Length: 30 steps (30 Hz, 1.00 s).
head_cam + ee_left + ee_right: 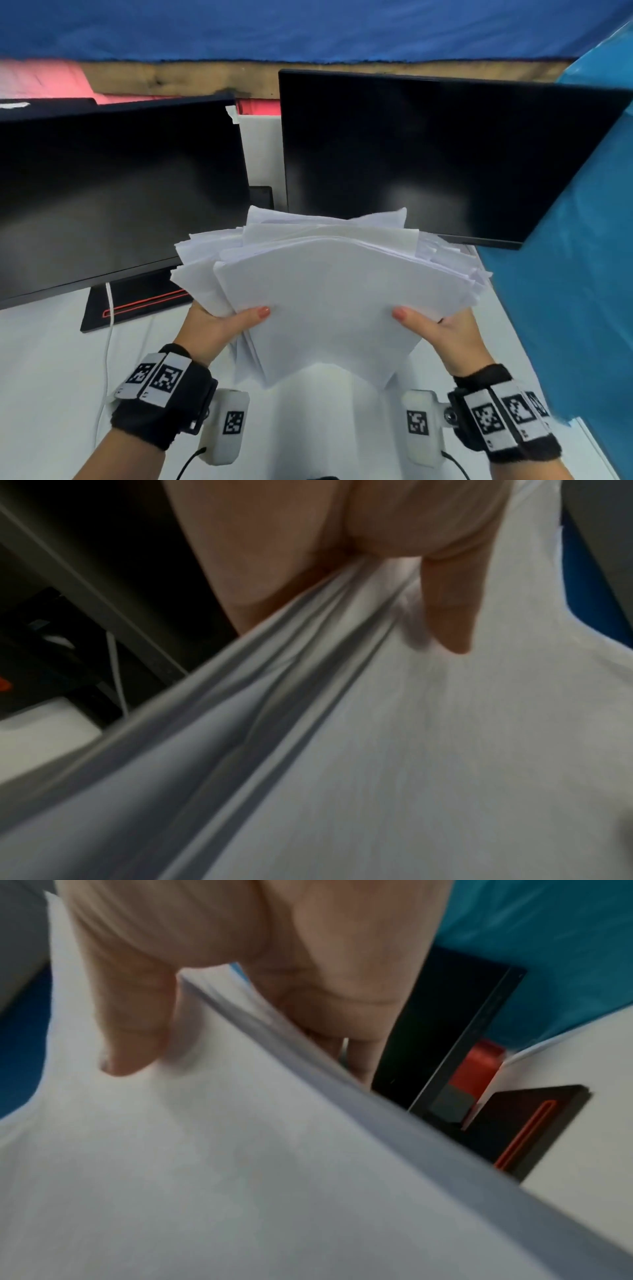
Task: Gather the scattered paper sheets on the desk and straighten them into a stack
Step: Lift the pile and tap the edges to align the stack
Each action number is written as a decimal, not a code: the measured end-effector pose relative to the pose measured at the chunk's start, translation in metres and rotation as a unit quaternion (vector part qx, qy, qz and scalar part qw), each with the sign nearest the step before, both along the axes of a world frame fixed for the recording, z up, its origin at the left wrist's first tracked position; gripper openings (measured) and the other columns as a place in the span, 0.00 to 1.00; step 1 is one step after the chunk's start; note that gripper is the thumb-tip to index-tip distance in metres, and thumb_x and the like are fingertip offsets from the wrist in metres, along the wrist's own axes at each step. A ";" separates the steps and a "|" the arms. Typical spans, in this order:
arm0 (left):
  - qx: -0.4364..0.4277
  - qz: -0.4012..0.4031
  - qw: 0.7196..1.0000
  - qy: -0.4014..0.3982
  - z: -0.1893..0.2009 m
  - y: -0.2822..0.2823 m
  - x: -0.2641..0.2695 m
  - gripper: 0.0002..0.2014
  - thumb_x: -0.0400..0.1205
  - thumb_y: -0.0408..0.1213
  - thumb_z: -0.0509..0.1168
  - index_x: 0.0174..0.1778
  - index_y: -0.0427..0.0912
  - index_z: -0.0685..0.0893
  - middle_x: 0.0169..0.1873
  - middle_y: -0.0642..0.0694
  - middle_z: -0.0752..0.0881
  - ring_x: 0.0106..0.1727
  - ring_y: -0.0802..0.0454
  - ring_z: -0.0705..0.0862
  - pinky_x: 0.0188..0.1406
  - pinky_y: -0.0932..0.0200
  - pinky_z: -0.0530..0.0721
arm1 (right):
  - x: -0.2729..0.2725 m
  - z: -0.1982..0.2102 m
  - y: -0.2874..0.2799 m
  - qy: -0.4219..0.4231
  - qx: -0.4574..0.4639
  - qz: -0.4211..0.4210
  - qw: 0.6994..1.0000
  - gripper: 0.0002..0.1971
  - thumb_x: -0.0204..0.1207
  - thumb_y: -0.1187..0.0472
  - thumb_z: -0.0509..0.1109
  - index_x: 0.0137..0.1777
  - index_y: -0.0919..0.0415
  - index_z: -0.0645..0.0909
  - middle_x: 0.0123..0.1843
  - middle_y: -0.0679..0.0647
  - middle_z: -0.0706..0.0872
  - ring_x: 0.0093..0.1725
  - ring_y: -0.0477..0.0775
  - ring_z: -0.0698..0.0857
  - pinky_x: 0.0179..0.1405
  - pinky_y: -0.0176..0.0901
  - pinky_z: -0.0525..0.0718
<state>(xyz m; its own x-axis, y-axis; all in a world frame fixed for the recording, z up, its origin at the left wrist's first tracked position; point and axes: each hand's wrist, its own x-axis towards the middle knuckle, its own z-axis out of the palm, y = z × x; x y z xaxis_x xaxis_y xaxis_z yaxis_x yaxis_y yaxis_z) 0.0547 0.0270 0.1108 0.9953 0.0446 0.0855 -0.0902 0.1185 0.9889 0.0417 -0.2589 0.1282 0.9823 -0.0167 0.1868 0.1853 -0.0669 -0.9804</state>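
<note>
A thick, uneven bundle of white paper sheets (329,284) is held up above the white desk (48,370), its edges fanned out and its middle bowed upward. My left hand (219,325) grips the bundle's left side, thumb on top and fingers underneath. My right hand (435,325) grips the right side the same way. In the left wrist view the thumb of my left hand (448,607) presses on the paper sheets (411,750), whose edges are splayed. In the right wrist view my right hand (143,1020) pinches the sheets (205,1150), with fingers below them.
Two dark monitors stand at the back, one on the left (113,195) and one on the right (428,154). The left monitor's black base with a red stripe (137,305) and a white cable (109,308) lie on the desk. A blue sheet (575,274) hangs at right.
</note>
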 end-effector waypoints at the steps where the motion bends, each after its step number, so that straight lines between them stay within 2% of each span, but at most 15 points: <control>1: -0.006 0.005 1.000 -0.007 0.004 0.001 0.001 0.35 0.38 0.55 0.84 0.42 0.48 0.88 0.37 0.55 0.92 0.42 0.59 0.90 0.39 0.67 0.86 | 0.002 0.002 0.003 0.004 0.025 0.007 1.000 0.21 0.55 0.63 0.79 0.50 0.51 0.81 0.41 0.38 0.92 0.43 0.37 0.89 0.39 0.27 0.83; 3: -0.025 -0.019 0.999 -0.028 0.012 0.002 0.003 0.34 0.36 0.55 0.84 0.39 0.51 0.90 0.37 0.55 0.92 0.41 0.59 0.90 0.38 0.66 0.86 | 0.008 0.007 0.008 -0.006 0.046 0.023 0.999 0.19 0.56 0.68 0.75 0.48 0.52 0.80 0.39 0.37 0.91 0.42 0.36 0.88 0.39 0.27 0.83; 6: -0.025 -0.042 0.998 -0.051 0.019 -0.009 0.003 0.39 0.38 0.53 0.84 0.47 0.46 0.85 0.39 0.54 0.92 0.43 0.57 0.90 0.38 0.65 0.86 | 0.018 0.013 0.018 -0.020 0.061 0.036 0.997 0.20 0.62 0.73 0.74 0.49 0.50 0.81 0.41 0.38 0.91 0.45 0.38 0.88 0.42 0.29 0.84; 8: -0.024 -0.037 0.997 -0.057 0.019 -0.013 0.003 0.40 0.41 0.52 0.84 0.50 0.47 0.83 0.42 0.54 0.92 0.46 0.57 0.90 0.40 0.64 0.86 | 0.022 0.012 0.018 -0.025 0.102 0.025 0.994 0.18 0.58 0.63 0.79 0.48 0.49 0.84 0.43 0.42 0.92 0.47 0.43 0.89 0.43 0.34 0.86; 11: -0.028 -0.027 0.997 -0.066 0.019 -0.003 0.003 0.34 0.42 0.53 0.84 0.47 0.54 0.87 0.43 0.54 0.92 0.47 0.56 0.90 0.41 0.63 0.86 | 0.023 0.005 0.006 -0.015 0.143 0.022 0.989 0.32 0.43 0.45 0.86 0.50 0.51 0.84 0.47 0.49 0.92 0.50 0.51 0.89 0.45 0.41 0.87; 14: -0.024 -0.070 0.995 -0.074 0.022 -0.006 -0.002 0.31 0.43 0.53 0.84 0.44 0.60 0.88 0.42 0.56 0.92 0.46 0.58 0.90 0.40 0.65 0.86 | 0.020 0.001 0.008 0.010 0.127 0.048 0.991 0.38 0.39 0.45 0.87 0.53 0.54 0.82 0.46 0.47 0.92 0.50 0.49 0.89 0.44 0.38 0.86; 17: -0.008 -0.096 0.990 -0.106 0.031 -0.027 -0.005 0.28 0.46 0.54 0.82 0.45 0.65 0.87 0.43 0.61 0.91 0.48 0.62 0.89 0.42 0.66 0.86 | 0.023 0.003 0.019 -0.007 0.117 0.061 0.991 0.28 0.50 0.59 0.86 0.52 0.49 0.83 0.46 0.46 0.91 0.51 0.49 0.89 0.45 0.39 0.86; 18: -0.012 -0.085 0.990 -0.116 0.033 -0.028 -0.003 0.28 0.47 0.55 0.82 0.45 0.66 0.87 0.44 0.61 0.91 0.48 0.62 0.89 0.43 0.66 0.86 | 0.023 0.005 0.018 -0.017 0.127 0.054 0.990 0.25 0.52 0.60 0.85 0.51 0.48 0.84 0.47 0.46 0.91 0.51 0.49 0.88 0.46 0.40 0.86; 20: -0.024 -0.046 0.993 -0.106 0.031 -0.019 0.001 0.30 0.46 0.55 0.82 0.46 0.63 0.87 0.44 0.59 0.91 0.49 0.60 0.89 0.43 0.64 0.86 | 0.022 0.006 0.010 -0.023 0.157 0.030 0.987 0.24 0.48 0.51 0.85 0.48 0.48 0.86 0.47 0.48 0.92 0.50 0.50 0.89 0.45 0.40 0.87; 22: -0.033 -0.047 0.994 -0.094 0.024 -0.007 0.002 0.33 0.46 0.51 0.83 0.49 0.56 0.87 0.44 0.57 0.91 0.48 0.60 0.89 0.42 0.64 0.86 | 0.018 -0.001 0.001 -0.008 0.158 0.010 0.987 0.32 0.41 0.43 0.86 0.48 0.52 0.85 0.45 0.48 0.92 0.48 0.48 0.89 0.42 0.38 0.86; 24: -0.010 -0.054 0.995 -0.078 0.018 -0.009 -0.003 0.35 0.47 0.50 0.83 0.51 0.53 0.84 0.43 0.58 0.91 0.47 0.61 0.89 0.41 0.67 0.86 | 0.013 -0.008 0.004 0.020 0.131 0.002 0.991 0.37 0.37 0.42 0.86 0.50 0.54 0.84 0.44 0.47 0.92 0.47 0.48 0.90 0.41 0.36 0.86; 25: -0.006 -0.048 0.997 -0.064 0.015 -0.014 -0.005 0.31 0.49 0.49 0.83 0.49 0.55 0.85 0.42 0.60 0.91 0.46 0.63 0.89 0.40 0.68 0.86 | 0.012 -0.012 0.008 0.023 0.120 0.002 0.992 0.35 0.39 0.45 0.87 0.50 0.54 0.83 0.44 0.47 0.92 0.47 0.47 0.90 0.41 0.36 0.86; 27: -0.003 -0.029 0.997 -0.066 0.017 -0.030 -0.008 0.19 0.62 0.34 0.79 0.43 0.60 0.86 0.38 0.66 0.90 0.43 0.68 0.88 0.39 0.71 0.85 | 0.014 -0.012 0.018 0.008 0.123 -0.007 0.992 0.22 0.53 0.62 0.85 0.47 0.52 0.83 0.41 0.44 0.92 0.45 0.44 0.90 0.41 0.36 0.85; 28: 0.006 -0.017 0.997 -0.076 0.020 -0.035 -0.008 0.21 0.67 0.25 0.73 0.43 0.60 0.84 0.37 0.68 0.90 0.42 0.70 0.87 0.38 0.72 0.84 | 0.013 -0.007 0.022 -0.002 0.128 -0.017 0.992 0.18 0.60 0.71 0.80 0.45 0.51 0.83 0.39 0.42 0.92 0.42 0.42 0.89 0.40 0.35 0.85; 30: 0.005 0.001 0.996 -0.091 0.027 -0.036 -0.004 0.24 0.70 0.19 0.69 0.44 0.58 0.83 0.36 0.68 0.90 0.42 0.69 0.88 0.37 0.72 0.84 | 0.014 -0.001 0.022 -0.024 0.143 -0.028 0.989 0.18 0.65 0.77 0.73 0.43 0.51 0.83 0.36 0.41 0.92 0.40 0.41 0.89 0.39 0.34 0.86</control>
<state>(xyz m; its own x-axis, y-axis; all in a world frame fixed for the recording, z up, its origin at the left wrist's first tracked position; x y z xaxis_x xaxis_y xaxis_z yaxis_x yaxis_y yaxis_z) 0.0506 -0.0088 0.1379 0.9633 0.0443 0.2649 -0.2682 0.1084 0.9572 0.0554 -0.2368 0.1275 0.9685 -0.1305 0.2120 0.2352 0.2001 -0.9511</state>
